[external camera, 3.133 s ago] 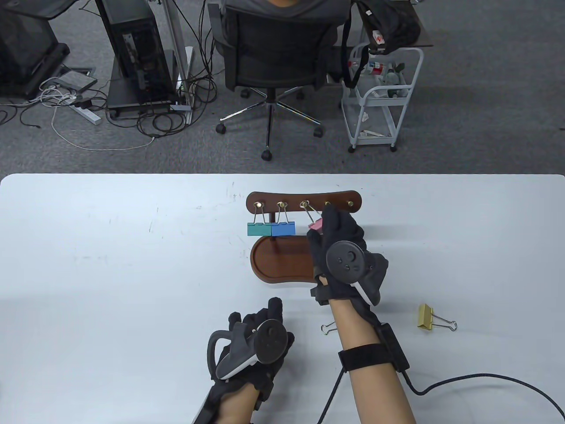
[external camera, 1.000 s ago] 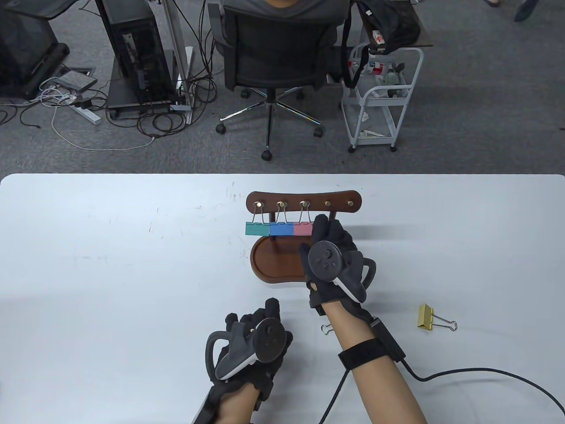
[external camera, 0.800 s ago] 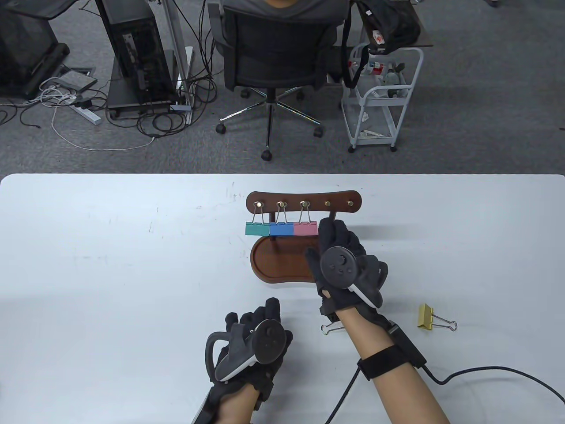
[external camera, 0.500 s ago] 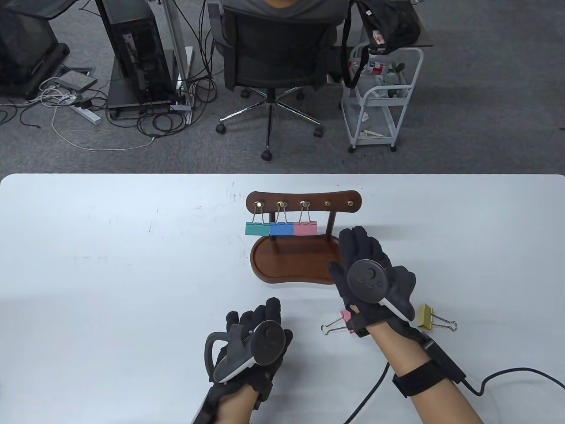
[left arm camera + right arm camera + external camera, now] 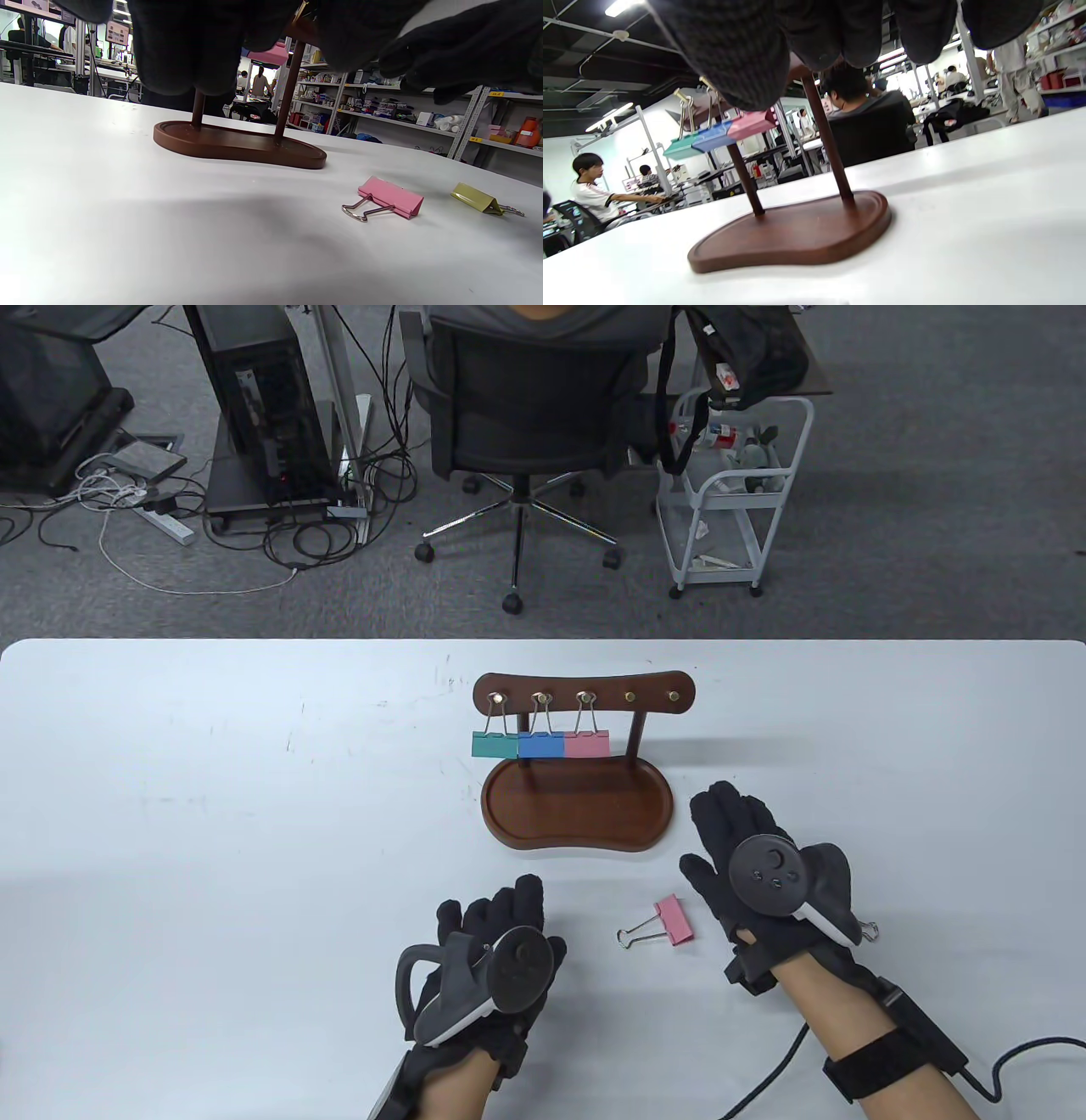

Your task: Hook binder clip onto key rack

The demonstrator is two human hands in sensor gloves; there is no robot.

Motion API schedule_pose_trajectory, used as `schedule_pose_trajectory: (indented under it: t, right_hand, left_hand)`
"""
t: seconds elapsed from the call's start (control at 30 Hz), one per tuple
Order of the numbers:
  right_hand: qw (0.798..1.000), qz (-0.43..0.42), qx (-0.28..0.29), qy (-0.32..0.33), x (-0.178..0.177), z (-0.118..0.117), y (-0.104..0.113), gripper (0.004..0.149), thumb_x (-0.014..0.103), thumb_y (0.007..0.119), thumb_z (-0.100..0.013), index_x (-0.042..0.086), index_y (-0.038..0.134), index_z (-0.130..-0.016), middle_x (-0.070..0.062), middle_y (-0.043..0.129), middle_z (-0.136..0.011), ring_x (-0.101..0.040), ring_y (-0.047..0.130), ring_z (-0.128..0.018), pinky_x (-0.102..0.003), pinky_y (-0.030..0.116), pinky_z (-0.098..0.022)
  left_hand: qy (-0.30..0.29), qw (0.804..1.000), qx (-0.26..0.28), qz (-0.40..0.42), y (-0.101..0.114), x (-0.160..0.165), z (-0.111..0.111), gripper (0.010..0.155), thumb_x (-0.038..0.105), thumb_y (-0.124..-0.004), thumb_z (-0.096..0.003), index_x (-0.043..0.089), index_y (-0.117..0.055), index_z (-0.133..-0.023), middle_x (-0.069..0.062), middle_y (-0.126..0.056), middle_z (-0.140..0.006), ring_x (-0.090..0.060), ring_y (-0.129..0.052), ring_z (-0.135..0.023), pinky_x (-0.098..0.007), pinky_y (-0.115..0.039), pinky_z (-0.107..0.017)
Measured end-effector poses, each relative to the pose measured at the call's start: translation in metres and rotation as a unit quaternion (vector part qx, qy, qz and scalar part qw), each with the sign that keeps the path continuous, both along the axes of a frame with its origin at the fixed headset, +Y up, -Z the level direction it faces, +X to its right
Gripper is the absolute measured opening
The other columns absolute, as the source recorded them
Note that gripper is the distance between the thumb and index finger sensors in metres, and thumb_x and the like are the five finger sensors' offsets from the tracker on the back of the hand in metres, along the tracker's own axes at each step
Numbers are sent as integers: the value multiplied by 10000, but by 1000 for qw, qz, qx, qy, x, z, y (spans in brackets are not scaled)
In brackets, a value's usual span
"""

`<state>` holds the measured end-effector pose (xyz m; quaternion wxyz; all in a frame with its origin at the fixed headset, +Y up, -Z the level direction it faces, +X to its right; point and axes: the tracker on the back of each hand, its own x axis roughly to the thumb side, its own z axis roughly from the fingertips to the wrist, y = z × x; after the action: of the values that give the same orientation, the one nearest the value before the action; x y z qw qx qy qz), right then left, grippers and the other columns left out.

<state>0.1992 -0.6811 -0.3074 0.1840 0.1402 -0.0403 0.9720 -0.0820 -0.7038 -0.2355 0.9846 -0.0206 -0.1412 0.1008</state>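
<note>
The gloved right hand (image 5: 768, 882), empty with fingers spread, has drawn back from the brown wooden key rack (image 5: 584, 692) — three clips now hang there (teal, blue, pink). It hovers over the yellow binder clip (image 5: 479, 198), likely next; a second pink binder clip (image 5: 674, 920) lies nearby.

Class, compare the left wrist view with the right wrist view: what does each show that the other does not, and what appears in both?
Only the left wrist view shows the loose pink clip and the yellow clip lying on the table. Only the right wrist view shows the green clip and blue clip hanging on the key rack. Both show the rack's base and posts, and a hanging pink clip.
</note>
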Motion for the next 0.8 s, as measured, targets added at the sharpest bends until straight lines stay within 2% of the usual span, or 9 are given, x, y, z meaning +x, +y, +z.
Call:
schedule_pose_trajectory:
  t: [0.43, 0.8]
  right_hand:
    - [996, 28, -75, 41, 9, 2, -37, 738, 324, 862, -501, 58, 576, -1128, -234, 513, -1197, -593, 508, -1014, -743, 516, -650]
    - [982, 64, -136, 111, -2, 7, -63, 749, 312, 879, -486, 84, 572, -1130, -207, 510, -1204, -582, 496, -1025, -756, 488, -656]
  left_hand:
    - [3, 1000, -1, 1, 1, 0, 1, 768, 431, -775, -573, 1, -532, -1160, -290, -764, -1083, -573, -797, -937, -794, -473, -701]
    - [3, 1000, -11, 1, 2, -1, 1, 773, 434, -775, -573, -2, -528, -1162, -291, -762, -1084, -575, -795, -937, -796, -472, -700]
